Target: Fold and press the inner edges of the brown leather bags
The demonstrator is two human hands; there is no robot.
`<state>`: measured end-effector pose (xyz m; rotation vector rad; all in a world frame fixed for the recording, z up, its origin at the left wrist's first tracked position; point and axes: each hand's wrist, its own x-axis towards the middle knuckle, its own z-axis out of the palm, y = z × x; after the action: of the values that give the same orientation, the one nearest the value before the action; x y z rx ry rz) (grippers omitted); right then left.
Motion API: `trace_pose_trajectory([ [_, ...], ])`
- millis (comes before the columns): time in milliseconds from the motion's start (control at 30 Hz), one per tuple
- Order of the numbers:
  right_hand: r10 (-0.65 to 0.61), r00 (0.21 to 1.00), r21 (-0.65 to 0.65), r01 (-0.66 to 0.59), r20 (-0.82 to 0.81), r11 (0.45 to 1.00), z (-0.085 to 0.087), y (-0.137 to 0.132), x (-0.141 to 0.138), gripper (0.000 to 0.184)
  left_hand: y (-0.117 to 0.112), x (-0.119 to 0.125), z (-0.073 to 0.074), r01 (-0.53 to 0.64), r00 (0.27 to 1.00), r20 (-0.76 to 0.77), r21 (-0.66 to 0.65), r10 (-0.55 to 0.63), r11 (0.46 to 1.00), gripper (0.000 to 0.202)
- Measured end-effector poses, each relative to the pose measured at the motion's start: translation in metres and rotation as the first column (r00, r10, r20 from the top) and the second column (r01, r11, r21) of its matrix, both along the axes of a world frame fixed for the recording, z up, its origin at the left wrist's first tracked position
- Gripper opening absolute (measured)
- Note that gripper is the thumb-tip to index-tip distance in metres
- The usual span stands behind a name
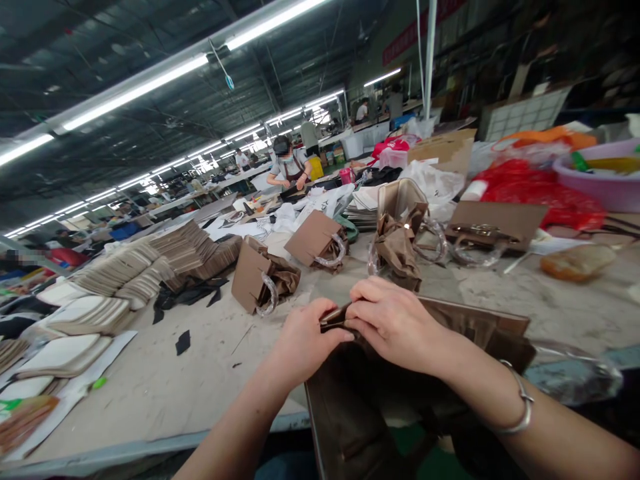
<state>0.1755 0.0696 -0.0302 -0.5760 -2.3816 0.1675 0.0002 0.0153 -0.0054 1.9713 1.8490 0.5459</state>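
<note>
Two hands (pixel 395 323) pinch a brown bag (pixel 475 327) on a cluttered factory worktable (pixel 165 373).

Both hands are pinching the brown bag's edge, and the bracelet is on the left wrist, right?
Not quite. In the head view the bracelet sits on the right wrist. The left hand and right hand do both pinch the edge of the brown bag.

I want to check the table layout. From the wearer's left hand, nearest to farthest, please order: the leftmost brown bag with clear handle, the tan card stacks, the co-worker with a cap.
1. Leftmost brown bag, just beyond the left hand.
2. Tan card stacks, farther back and to the left.
3. Co-worker with a cap, far down the table.
</note>
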Motion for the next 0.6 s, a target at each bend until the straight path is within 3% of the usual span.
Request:
trace_pose_trajectory([
  [200,-0.061,0.998,-0.012,0.061,0.034,0.998,0.006,-0.004,-0.003,0.018,-0.004,0.002,0.001,0.022,1.000,0.010,0.001,-0.022,1.000,0.015],
  [600,-0.132,0.991,0.015,0.133,-0.021,0.991,-0.005,-0.002,-0.012,0.019,-0.001,0.002,0.002,0.010,1.000,0.013,-0.009,-0.010,1.000,0.021],
])
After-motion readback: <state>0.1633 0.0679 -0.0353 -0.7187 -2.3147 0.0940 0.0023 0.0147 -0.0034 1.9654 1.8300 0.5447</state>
